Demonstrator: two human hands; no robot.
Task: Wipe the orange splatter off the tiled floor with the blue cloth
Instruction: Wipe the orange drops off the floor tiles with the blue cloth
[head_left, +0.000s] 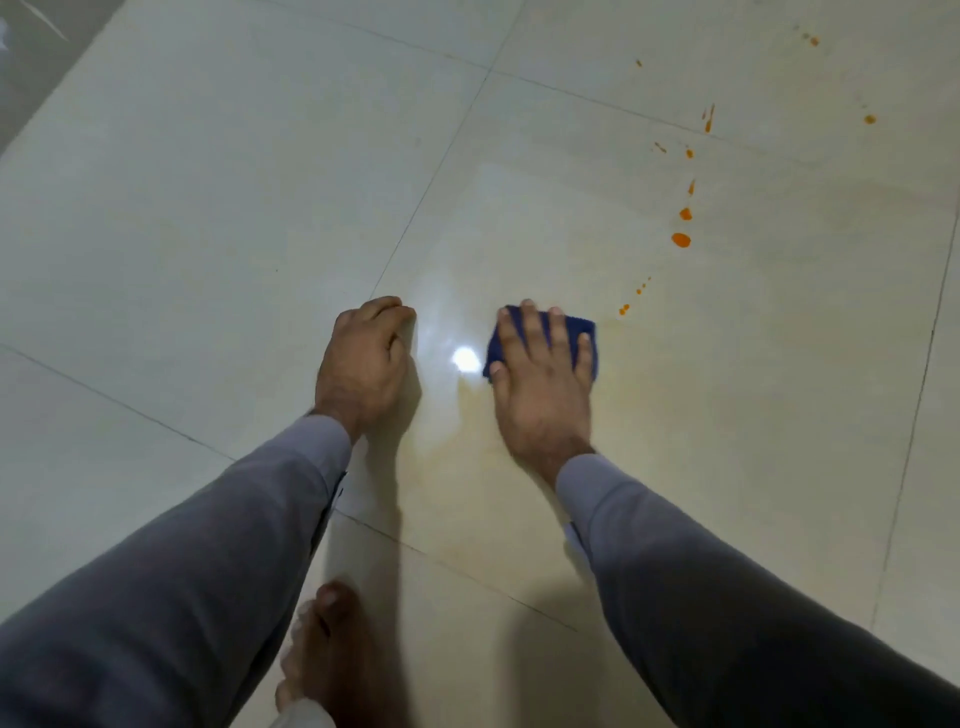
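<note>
My right hand (540, 379) lies flat on the folded blue cloth (581, 332), pressing it onto the cream tiled floor (208, 208). A trail of orange splatter (681, 239) runs from just beyond the cloth's far right corner up toward the top right, with drops of several sizes. A faint orange smear (675, 415) tints the tile around and near the cloth. My left hand (366, 364) rests on the floor to the left of the cloth, fingers curled under, holding nothing.
A bright light reflection (466, 358) glares on the tile between my hands. My bare foot (319, 649) stands at the bottom centre. Dark grout lines (426, 192) cross the floor. A darker strip of floor (36, 52) borders the top left corner.
</note>
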